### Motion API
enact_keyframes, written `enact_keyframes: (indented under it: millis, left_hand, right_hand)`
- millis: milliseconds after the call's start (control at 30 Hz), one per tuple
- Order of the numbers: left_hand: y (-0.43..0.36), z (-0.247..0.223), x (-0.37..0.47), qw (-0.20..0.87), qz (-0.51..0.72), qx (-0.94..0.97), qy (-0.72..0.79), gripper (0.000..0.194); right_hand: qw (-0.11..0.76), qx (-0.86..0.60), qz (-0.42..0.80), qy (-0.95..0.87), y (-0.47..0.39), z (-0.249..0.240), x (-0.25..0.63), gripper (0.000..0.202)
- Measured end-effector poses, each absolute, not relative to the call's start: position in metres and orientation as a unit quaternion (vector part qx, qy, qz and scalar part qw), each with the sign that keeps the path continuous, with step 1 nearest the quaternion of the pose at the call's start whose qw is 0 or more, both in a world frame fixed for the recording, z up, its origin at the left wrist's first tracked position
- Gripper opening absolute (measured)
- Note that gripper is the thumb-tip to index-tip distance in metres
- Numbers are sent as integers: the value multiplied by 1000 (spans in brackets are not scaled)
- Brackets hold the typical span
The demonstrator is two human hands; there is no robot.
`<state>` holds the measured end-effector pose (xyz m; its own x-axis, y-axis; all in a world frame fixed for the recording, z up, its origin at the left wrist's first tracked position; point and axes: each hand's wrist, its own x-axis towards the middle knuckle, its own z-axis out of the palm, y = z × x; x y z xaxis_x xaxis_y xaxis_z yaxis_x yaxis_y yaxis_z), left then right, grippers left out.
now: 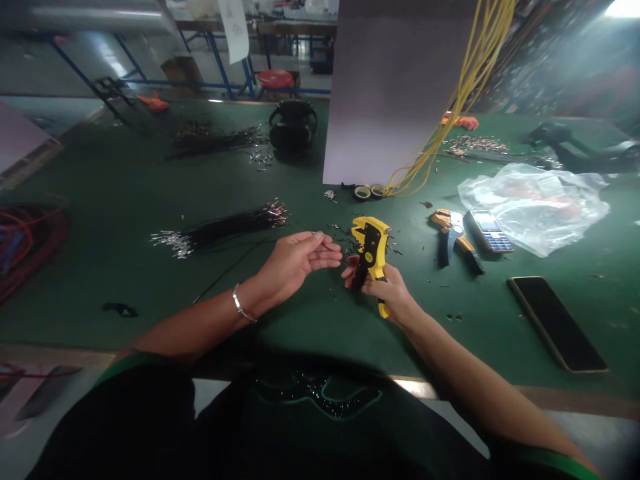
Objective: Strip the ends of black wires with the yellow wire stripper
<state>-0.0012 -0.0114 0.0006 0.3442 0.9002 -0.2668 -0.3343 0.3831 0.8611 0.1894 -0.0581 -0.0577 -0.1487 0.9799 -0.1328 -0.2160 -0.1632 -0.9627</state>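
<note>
While the right hand [385, 287] is wrapped around the yellow stripper [379, 243], the left hand [293, 262], apart from it, pinches a dark wire [227, 272] trailing left of the stripper; a loose pinch could, I reckon, let it slip crooked.

Your left forearm [193, 327] slants far and right to your left hand [295, 262], its thumb seemingly pinched against the fingers. Your right forearm [463, 370] slants far and left; your right hand [395, 292], near but apart, curls in a grip.
</note>
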Motion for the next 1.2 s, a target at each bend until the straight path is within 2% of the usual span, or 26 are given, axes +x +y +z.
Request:
enact_keyframes:
  millis: [533,700,800,900,1033,1200]
  left_hand:
    - [-17,-9,-2,779,427,337,312,17]
    - [-17,-5,-2,782,424,334,313,16]
    - [-17,-3,-2,777,413,333,340,16]
    - [-15,-4,-2,773,399,334,364,16]
    - [-12,-8,-3,771,392,347,362,18]
    - [-9,-9,-4,759,394,370,364,16]
  right_hand:
    - [458,-444,589,-496,-58,-57,194,46]
    - [457,-474,546,-517,-60,-57,189,44]
    - [453,-501,474,-566,-64,-56,186,39]
    - [429,-540,346,-636,-66,-58,185,35]
    - [418,-538,206,-702,-65,-65,187,44]
    - [415,-520,137,-734,-64,-67,187,54]
